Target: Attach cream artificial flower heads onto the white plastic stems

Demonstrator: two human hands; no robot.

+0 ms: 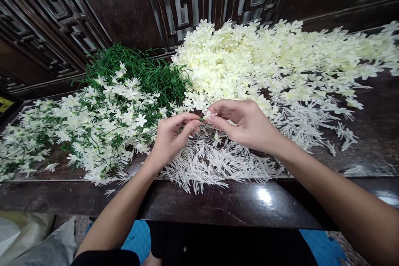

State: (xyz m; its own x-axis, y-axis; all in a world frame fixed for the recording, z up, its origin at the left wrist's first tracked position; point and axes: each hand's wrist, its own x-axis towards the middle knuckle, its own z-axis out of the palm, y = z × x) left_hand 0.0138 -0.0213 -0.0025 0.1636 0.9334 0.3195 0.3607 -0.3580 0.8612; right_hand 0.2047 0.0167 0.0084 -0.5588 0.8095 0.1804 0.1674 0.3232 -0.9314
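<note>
Between my two hands is a small white artificial flower with a bit of green at its left end. My left hand pinches the green end between thumb and forefinger. From the other side, my right hand has its fingertips closed on the white part. Below both hands spreads a heap of thin white stamen pieces. Cream-white petal pieces are piled behind my right hand. Left of my left hand lie white flowers on green stems, with a bundle of bare green stems behind them.
Everything lies on a dark, shiny wooden bench. A carved wooden back panel rises behind the piles. Pale bags sit at the lower left, and something blue shows under the front edge.
</note>
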